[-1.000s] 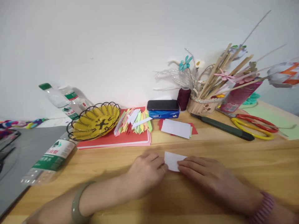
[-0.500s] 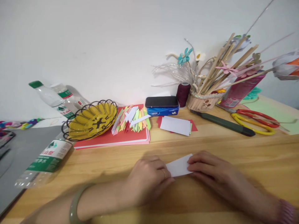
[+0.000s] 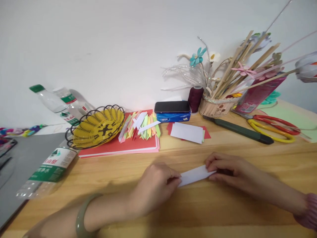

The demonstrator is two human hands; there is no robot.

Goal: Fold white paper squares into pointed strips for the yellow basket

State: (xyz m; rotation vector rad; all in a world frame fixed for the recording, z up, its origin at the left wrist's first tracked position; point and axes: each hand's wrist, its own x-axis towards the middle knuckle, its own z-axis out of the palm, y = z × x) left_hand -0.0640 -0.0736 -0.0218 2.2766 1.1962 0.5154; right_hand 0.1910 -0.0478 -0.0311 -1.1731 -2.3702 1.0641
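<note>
A narrow white paper strip (image 3: pixel 194 175) spans the gap between my two hands, just above or on the wooden table (image 3: pixel 123 172); whether it touches the wood I cannot tell. My left hand (image 3: pixel 158 185) pinches its left end between thumb and fingers. At the opposite end, my right hand (image 3: pixel 229 170) grips the paper with thumb below and fingers above. The strip slants slightly up to the right, and both ends are hidden by fingertips. Beyond it lies a small stack of cut paper, with a white rectangle (image 3: pixel 187 133) on top of red and green pieces.
Behind the hands, a yellow basket (image 3: pixel 99 129) and folded paper strips (image 3: pixel 141 125) rest on red sheets (image 3: pixel 119 148). A phone (image 3: pixel 172 106) lies on a blue pack (image 3: pixel 173 117). To the right are a dark green cutter (image 3: pixel 242 130), scissors (image 3: pixel 274 129) and a wooden pot (image 3: pixel 214 107). A bottle (image 3: pixel 49 168) lies left.
The white paper looks narrower than before. My right hand has shifted slightly right and up, and my left thumb and fingers now pinch the paper's end.
</note>
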